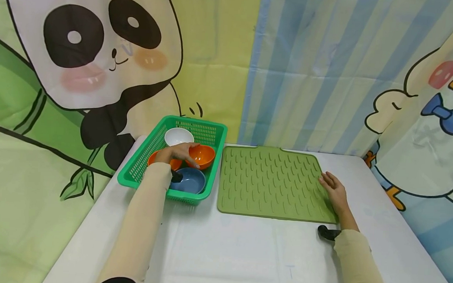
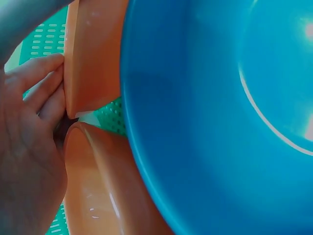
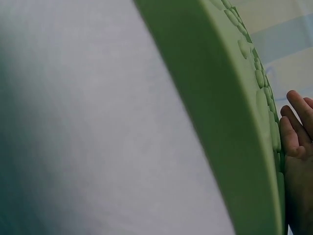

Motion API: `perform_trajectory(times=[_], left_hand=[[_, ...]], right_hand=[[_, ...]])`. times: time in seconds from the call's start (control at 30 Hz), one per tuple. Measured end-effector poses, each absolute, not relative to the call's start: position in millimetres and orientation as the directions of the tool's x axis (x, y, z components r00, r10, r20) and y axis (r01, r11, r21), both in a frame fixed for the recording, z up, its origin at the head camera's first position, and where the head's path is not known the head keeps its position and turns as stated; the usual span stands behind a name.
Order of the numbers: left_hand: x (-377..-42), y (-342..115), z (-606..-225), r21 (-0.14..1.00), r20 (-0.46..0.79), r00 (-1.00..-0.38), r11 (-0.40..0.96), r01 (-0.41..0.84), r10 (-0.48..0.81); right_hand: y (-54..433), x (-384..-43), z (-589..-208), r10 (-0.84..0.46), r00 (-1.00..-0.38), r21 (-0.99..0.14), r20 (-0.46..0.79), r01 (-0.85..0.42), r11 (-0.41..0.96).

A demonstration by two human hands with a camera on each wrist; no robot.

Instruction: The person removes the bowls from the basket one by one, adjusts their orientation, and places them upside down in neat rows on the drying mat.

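In the head view my left hand [image 1: 177, 152] reaches into a green basket [image 1: 131, 177]. Its fingers and thumb are spread over the left side of an orange bowl [image 1: 205, 156]. Seen from the left wrist, the fingertips meet that bowl's rim [image 2: 73, 63], and a second orange bowl [image 2: 107, 186] lies beside the palm. Close by in the basket is a blue bowl [image 1: 190, 181]. My right hand [image 1: 335, 193] rests with extended fingers at the right edge of a green textured mat [image 1: 270, 183]; part of the hand is out of the right wrist view.
A white bowl [image 1: 179, 136] stands at the back of the basket. Basket and mat lie side by side on a white table [image 1: 235, 254]. A patterned cloth [image 1: 305, 68] hangs behind them. Black straps and wrist cameras are on both arms.
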State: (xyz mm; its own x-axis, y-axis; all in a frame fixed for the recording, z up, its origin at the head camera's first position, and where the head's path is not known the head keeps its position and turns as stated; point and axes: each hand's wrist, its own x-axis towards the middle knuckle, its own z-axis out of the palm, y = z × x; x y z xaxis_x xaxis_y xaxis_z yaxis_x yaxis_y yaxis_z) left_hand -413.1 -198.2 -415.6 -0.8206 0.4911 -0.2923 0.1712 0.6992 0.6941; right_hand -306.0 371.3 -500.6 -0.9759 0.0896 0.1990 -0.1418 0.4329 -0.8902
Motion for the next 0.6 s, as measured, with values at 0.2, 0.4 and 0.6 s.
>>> perform_trajectory(times=[0.2,0.4,0.6], left_hand=[[-414,-198,-418,0.676,-0.286,-0.835,0.717,0.171,0.470],[-412,-198,-417,0.670,-0.272,-0.846,0.721,0.175,0.458],[-416,-199,-418,0.682,-0.263,-0.846,0.710,0.177,0.463]], right_hand=[[373,-307,-507,0.081,-0.974,-0.876,0.210,-0.151,0.458],[371,-313,-514,0.079,-0.959,-0.795,0.270,-0.176,0.580],[367,-315,-512,0.079,-0.938,-0.724,0.336,-0.204,0.659]])
